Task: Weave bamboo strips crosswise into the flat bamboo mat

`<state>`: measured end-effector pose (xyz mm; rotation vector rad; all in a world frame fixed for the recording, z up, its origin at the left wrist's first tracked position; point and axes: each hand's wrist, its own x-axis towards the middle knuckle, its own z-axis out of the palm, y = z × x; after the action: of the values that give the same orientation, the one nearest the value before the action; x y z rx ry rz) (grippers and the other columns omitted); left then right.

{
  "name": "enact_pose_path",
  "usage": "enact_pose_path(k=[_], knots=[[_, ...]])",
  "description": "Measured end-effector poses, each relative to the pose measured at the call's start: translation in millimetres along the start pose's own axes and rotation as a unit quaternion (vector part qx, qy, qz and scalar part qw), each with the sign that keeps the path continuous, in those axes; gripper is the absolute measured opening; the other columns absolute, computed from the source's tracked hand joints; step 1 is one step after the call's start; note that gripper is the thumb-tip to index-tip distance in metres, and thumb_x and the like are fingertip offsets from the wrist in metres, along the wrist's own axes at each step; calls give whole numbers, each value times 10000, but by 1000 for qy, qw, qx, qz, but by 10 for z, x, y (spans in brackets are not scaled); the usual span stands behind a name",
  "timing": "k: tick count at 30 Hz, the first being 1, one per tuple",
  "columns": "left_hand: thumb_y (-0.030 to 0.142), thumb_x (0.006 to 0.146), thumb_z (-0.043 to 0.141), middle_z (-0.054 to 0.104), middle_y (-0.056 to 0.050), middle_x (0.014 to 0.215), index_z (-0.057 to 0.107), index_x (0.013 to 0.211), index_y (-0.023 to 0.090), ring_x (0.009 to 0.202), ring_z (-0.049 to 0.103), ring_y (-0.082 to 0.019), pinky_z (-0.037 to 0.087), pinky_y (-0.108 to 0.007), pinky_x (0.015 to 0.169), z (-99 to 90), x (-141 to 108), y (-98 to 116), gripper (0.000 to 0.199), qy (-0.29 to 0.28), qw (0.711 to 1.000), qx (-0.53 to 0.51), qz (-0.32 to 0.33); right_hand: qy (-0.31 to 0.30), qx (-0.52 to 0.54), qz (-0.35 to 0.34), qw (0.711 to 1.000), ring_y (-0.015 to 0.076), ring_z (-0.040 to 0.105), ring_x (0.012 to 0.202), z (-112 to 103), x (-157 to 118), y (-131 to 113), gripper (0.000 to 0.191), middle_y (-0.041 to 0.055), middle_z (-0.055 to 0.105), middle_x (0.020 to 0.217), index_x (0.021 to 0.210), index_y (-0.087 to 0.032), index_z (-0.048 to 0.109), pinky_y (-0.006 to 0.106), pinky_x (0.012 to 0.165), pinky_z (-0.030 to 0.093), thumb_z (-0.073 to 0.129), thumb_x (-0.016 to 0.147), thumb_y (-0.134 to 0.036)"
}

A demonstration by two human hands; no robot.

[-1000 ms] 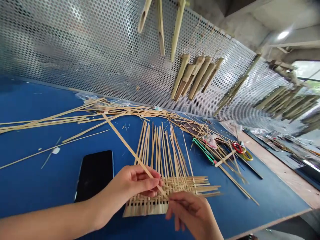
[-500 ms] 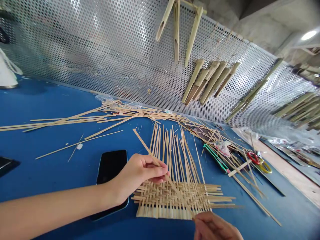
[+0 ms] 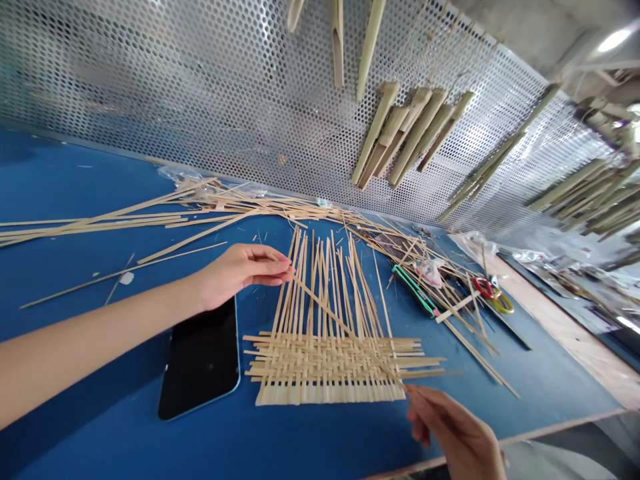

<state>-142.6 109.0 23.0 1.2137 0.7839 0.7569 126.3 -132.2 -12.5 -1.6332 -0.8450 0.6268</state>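
A thin bamboo strip slants across the work, its two ends pinched in my hands. My left hand is closed on its upper end, left of the upright strips. Closed on the lower end is my right hand, at the bottom right corner of the weaving. The woven bamboo mat lies flat on the blue table below the strip. Its long upright strips fan out toward the back, and shorter crosswise ends stick out at both sides.
A black phone lies left of the mat. Loose bamboo strips pile along the perforated metal screen. To the right are a green-and-black cutter and red-and-yellow scissors. Bamboo pieces hang on the screen.
My left hand has moved left and back to the strip's upper end. My right hand has shifted slightly right and still grips the lower end. The camera view has shifted.
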Motion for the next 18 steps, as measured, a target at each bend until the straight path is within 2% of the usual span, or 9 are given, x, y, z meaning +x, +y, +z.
enact_pose_path(k=[4, 6, 9, 12, 18], knots=[[255, 672, 814, 765, -24, 797, 755, 789, 190, 760, 719, -131, 594, -209, 728, -127, 73, -41, 146, -31, 999, 17, 16, 24, 27, 21, 999, 126, 582, 522, -24, 71, -5, 293, 27, 676, 612, 756, -184, 762, 196, 470, 474, 812, 695, -466], [229, 658, 810, 765, -13, 788, 753, 770, 195, 752, 721, -128, 595, -211, 723, -143, 65, -26, 130, -40, 999, 15, 19, 38, 29, 20, 999, 143, 627, 614, 0, 92, -19, 301, 54, 726, 744, 786, -177, 746, 207, 556, 518, 787, 734, -470], [201, 621, 821, 764, -11, 760, 757, 731, 202, 731, 726, -138, 600, -210, 690, -127, 32, 25, 127, -59, 998, 16, 14, 48, 82, 14, 995, 168, 670, 707, 70, 107, -50, 366, 89, 743, 973, 1014, -196, 712, 243, 616, 545, 722, 803, -495], [173, 628, 812, 765, -33, 761, 772, 739, 191, 722, 727, -147, 598, -194, 657, -101, 1, 60, 119, -87, 995, 41, 8, 25, 165, 42, 985, 159, 663, 660, 117, 127, -72, 427, 88, 747, 946, 1148, -216, 674, 247, 577, 537, 725, 810, -473], [183, 657, 794, 768, -32, 797, 781, 760, 219, 746, 729, -157, 606, -212, 675, -89, -7, 41, 110, -105, 990, 87, 23, 33, 183, 72, 980, 110, 642, 622, 5, 258, 18, 227, 34, 739, 790, 848, -203, 765, 166, 560, 525, 866, 674, -306]])
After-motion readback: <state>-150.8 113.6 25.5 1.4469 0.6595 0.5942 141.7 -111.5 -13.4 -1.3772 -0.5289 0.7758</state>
